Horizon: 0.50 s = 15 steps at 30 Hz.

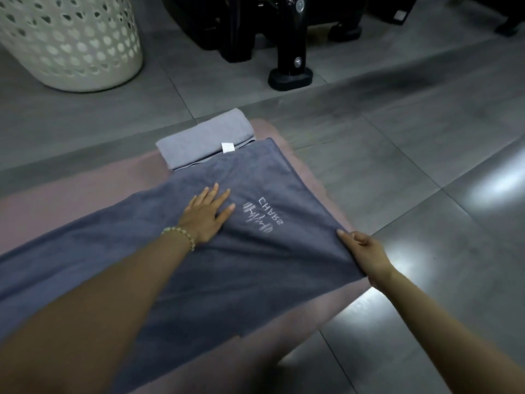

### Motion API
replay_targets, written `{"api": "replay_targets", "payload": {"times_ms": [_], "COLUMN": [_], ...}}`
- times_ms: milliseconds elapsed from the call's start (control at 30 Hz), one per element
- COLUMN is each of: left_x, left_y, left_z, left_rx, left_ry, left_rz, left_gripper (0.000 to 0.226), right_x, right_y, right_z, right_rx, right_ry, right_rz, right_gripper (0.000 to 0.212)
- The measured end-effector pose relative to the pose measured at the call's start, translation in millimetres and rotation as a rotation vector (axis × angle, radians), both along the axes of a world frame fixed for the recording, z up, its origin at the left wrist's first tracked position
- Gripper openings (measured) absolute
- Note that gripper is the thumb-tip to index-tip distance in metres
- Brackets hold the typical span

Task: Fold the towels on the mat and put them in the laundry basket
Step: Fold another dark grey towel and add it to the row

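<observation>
The dark blue-grey towel [227, 251] spread on the mat carries pale embroidered lettering near its right end, just right of the left hand. From this view the word lies sideways and partly turned over; it reads roughly "CHARG", with the last letter or letters unclear. Beside the word, on its left, is a stitched sign: a zigzag pulse line with a dumbbell-like block at each end. The folded lighter grey towel [204, 137] at the far end has a small white tag [228, 147], whose print is too small to read.
</observation>
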<state>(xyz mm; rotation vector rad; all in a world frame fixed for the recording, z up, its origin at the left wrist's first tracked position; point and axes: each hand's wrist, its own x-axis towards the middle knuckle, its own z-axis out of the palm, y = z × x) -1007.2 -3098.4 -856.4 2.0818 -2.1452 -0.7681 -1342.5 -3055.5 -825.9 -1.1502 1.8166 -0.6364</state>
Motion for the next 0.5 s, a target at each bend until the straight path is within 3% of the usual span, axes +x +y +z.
{"api": "replay_targets", "payload": {"times_ms": [67,133,233,400,500], "left_x": [-1,-1,8,74,134], "left_y": [7,17,35,82,121], "left_z": [-2,-2,1,12,25], "left_rx": [-0.043,-0.097,-0.127,-0.039,0.067], "left_ry": [0.007,0.040,0.090,0.109,0.124], "left_rz": [0.010,0.035,0.082,0.126,0.231], "left_gripper": [0.055,0.054,0.053,0.060,0.065], "right_x": [8,21,45,125,188], "right_y": [6,7,5,4,6], "right_z": [-10,-15,-9,40,67], "right_rx": [0.017,-0.022,-0.121,-0.193,-0.217], "right_ry": [0.113,0.066,-0.052,-0.320,-0.458], "right_rz": [0.091,0.151,0.173,0.247,0.286], "right_gripper": [0.040,0.038,0.035,0.010,0.018]}}
